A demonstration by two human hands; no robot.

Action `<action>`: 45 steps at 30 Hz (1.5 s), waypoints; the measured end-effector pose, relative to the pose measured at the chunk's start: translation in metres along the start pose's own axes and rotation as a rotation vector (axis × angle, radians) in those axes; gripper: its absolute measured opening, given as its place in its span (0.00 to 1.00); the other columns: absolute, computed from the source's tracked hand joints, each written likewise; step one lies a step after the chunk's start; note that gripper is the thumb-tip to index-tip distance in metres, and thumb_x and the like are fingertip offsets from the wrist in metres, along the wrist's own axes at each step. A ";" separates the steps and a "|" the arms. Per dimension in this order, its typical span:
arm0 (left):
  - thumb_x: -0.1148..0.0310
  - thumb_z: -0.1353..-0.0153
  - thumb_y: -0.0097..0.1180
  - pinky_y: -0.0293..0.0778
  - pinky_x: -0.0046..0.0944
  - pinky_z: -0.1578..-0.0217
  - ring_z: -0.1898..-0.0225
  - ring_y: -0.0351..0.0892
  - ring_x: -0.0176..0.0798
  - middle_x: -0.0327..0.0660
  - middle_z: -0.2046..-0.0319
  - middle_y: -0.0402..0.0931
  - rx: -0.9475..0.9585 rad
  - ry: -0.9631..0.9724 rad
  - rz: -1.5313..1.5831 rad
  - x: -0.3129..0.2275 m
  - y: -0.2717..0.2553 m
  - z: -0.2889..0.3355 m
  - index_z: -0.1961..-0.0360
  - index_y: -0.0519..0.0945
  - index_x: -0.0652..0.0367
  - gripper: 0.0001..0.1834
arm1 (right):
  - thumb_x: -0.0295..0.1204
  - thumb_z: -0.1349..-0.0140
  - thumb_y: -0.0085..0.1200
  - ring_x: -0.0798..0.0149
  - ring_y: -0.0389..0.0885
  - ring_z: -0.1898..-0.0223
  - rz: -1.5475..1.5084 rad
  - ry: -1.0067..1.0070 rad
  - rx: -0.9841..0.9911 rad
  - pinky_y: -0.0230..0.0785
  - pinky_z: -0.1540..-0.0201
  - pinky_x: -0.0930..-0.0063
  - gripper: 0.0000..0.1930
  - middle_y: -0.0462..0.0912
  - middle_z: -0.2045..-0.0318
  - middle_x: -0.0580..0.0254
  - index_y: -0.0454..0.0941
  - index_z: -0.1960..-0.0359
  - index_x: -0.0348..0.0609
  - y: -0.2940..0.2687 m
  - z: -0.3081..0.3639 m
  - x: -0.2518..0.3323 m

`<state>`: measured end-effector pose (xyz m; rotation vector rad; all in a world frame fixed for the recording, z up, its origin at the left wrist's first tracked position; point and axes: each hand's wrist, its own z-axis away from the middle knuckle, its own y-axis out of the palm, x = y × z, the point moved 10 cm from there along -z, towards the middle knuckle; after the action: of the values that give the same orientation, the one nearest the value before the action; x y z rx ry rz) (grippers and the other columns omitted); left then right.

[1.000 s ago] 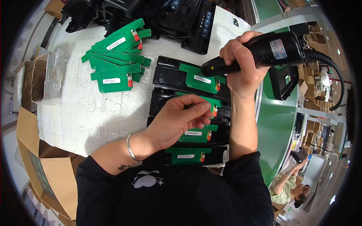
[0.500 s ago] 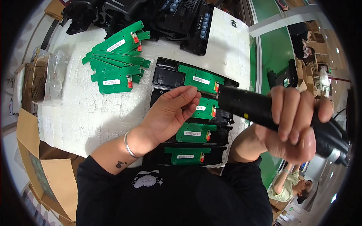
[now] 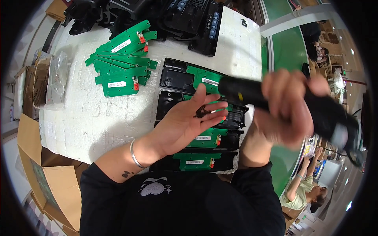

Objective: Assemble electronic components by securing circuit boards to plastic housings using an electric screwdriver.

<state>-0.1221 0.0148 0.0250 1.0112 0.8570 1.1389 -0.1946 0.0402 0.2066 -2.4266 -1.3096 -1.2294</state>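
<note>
Foam worktop (image 3: 98, 126): four circuit boards (image 3: 193, 156) set in panels (image 3: 176, 78), unplaced boards (image 3: 123, 78) beyond left hand (image 3: 181, 124).
Screws (image 3: 202, 112) held on open palm; electric screwdriver (image 3: 250, 91) gripped by right hand (image 3: 289, 108).

Left hand (image 3: 181, 122), palm up: dark bits (image 3: 202, 111) on the fingers, too small and bunched to count or identify. Second green board (image 3: 224, 118), behind the left hand's fingers: mostly hidden, label covered. Third green board (image 3: 210, 133), just below those fingers: left end hidden by the palm.

Right of left hand: right hand (image 3: 289, 106) and black power tool (image 3: 250, 91) both motion-blurred; finger edges smeared, tool's tip indistinct, label unreadable.

Above and left of it: stacked green boards (image 3: 120, 80) overlap, lower ones partly hidden. Above: black housings (image 3: 202, 25) cut off by upper edge. Below: black shirt (image 3: 181, 208) cut off by lower edge.
</note>
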 end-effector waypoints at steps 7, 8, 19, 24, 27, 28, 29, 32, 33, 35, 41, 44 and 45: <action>0.67 0.35 0.35 0.66 0.40 0.48 0.51 0.70 0.47 0.55 0.55 0.69 0.089 0.015 -0.226 0.002 0.000 -0.003 0.50 0.63 0.71 0.19 | 0.16 0.55 0.47 0.69 0.66 0.87 0.162 0.126 -0.258 0.60 0.82 0.77 0.11 0.69 0.84 0.62 0.66 0.67 0.32 -0.054 -0.012 -0.062; 0.67 0.35 0.35 0.66 0.40 0.48 0.51 0.70 0.47 0.55 0.55 0.69 0.089 0.017 -0.225 0.002 0.000 -0.001 0.50 0.63 0.71 0.19 | 0.16 0.55 0.47 0.69 0.66 0.87 0.160 0.127 -0.256 0.60 0.82 0.77 0.11 0.69 0.84 0.62 0.66 0.67 0.32 -0.054 -0.012 -0.064; 0.69 0.40 0.48 0.69 0.25 0.69 0.67 0.74 0.29 0.38 0.70 0.74 0.021 0.071 -0.421 -0.008 -0.005 0.003 0.64 0.72 0.61 0.07 | 0.16 0.56 0.47 0.70 0.66 0.88 0.165 0.200 -0.211 0.61 0.83 0.78 0.07 0.69 0.86 0.62 0.66 0.72 0.33 -0.052 -0.018 -0.085; 0.70 0.42 0.50 0.71 0.24 0.67 0.67 0.75 0.28 0.37 0.68 0.75 -0.032 0.095 -0.383 -0.012 -0.009 0.001 0.63 0.74 0.61 0.08 | 0.20 0.54 0.46 0.69 0.62 0.86 0.317 0.272 -0.134 0.60 0.78 0.73 0.08 0.65 0.86 0.62 0.65 0.70 0.36 -0.042 -0.021 -0.091; 0.71 0.42 0.50 0.72 0.24 0.65 0.66 0.75 0.28 0.38 0.67 0.75 -0.074 0.101 -0.356 -0.014 -0.011 0.001 0.61 0.74 0.61 0.09 | 0.20 0.54 0.46 0.69 0.63 0.86 0.349 0.279 -0.120 0.60 0.79 0.73 0.08 0.66 0.86 0.62 0.65 0.70 0.35 -0.040 -0.022 -0.091; 0.71 0.42 0.51 0.72 0.25 0.64 0.66 0.75 0.28 0.38 0.66 0.75 -0.099 0.109 -0.349 -0.016 -0.013 0.001 0.60 0.74 0.61 0.09 | 0.20 0.54 0.46 0.69 0.63 0.86 0.359 0.283 -0.118 0.60 0.79 0.73 0.08 0.66 0.86 0.62 0.65 0.70 0.35 -0.039 -0.022 -0.091; 0.71 0.42 0.51 0.72 0.25 0.64 0.66 0.75 0.28 0.38 0.66 0.75 -0.098 0.110 -0.350 -0.017 -0.014 0.001 0.60 0.74 0.61 0.09 | 0.20 0.54 0.46 0.69 0.63 0.86 0.359 0.281 -0.118 0.60 0.79 0.73 0.08 0.66 0.86 0.62 0.65 0.70 0.35 -0.039 -0.022 -0.090; 0.71 0.42 0.51 0.73 0.25 0.63 0.66 0.75 0.29 0.38 0.67 0.75 -0.065 0.126 -0.256 -0.021 -0.016 0.001 0.60 0.74 0.61 0.09 | 0.18 0.54 0.47 0.70 0.63 0.86 0.285 0.216 -0.150 0.60 0.78 0.73 0.10 0.66 0.84 0.64 0.66 0.68 0.36 -0.034 -0.022 -0.076; 0.71 0.42 0.51 0.73 0.24 0.64 0.66 0.75 0.28 0.38 0.67 0.75 -0.074 0.137 -0.196 -0.023 -0.018 0.001 0.61 0.74 0.61 0.09 | 0.20 0.53 0.47 0.72 0.61 0.86 0.197 0.204 -0.176 0.58 0.78 0.75 0.10 0.63 0.84 0.67 0.67 0.67 0.39 -0.030 -0.020 -0.063; 0.71 0.42 0.51 0.73 0.23 0.65 0.66 0.75 0.28 0.37 0.67 0.75 -0.078 0.142 -0.132 -0.023 -0.019 0.000 0.61 0.74 0.60 0.08 | 0.21 0.50 0.43 0.72 0.59 0.88 -0.005 0.045 -0.065 0.59 0.81 0.74 0.13 0.64 0.86 0.66 0.63 0.61 0.33 -0.015 -0.022 -0.022; 0.68 0.43 0.52 0.72 0.22 0.64 0.67 0.73 0.26 0.35 0.69 0.74 0.022 0.127 0.003 -0.022 -0.015 -0.002 0.65 0.75 0.60 0.08 | 0.25 0.53 0.46 0.81 0.63 0.85 -0.107 0.088 0.229 0.55 0.75 0.85 0.15 0.66 0.86 0.77 0.66 0.60 0.44 0.027 -0.011 0.023; 0.67 0.43 0.52 0.72 0.22 0.66 0.68 0.73 0.26 0.34 0.69 0.74 0.056 0.108 0.036 -0.020 -0.013 -0.002 0.66 0.75 0.59 0.07 | 0.25 0.52 0.46 0.81 0.63 0.85 -0.082 0.088 0.206 0.55 0.75 0.86 0.15 0.67 0.86 0.77 0.65 0.60 0.45 0.028 -0.007 0.022; 0.66 0.43 0.52 0.72 0.22 0.66 0.68 0.73 0.25 0.34 0.70 0.74 0.073 0.094 0.043 -0.019 -0.011 -0.002 0.67 0.75 0.59 0.07 | 0.25 0.52 0.46 0.81 0.63 0.85 -0.083 0.088 0.207 0.55 0.75 0.86 0.15 0.67 0.86 0.77 0.65 0.60 0.45 0.028 -0.007 0.022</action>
<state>-0.1245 -0.0041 0.0147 1.0469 0.9615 1.2067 -0.1712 0.0344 0.2340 -2.1727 -1.4469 -1.1418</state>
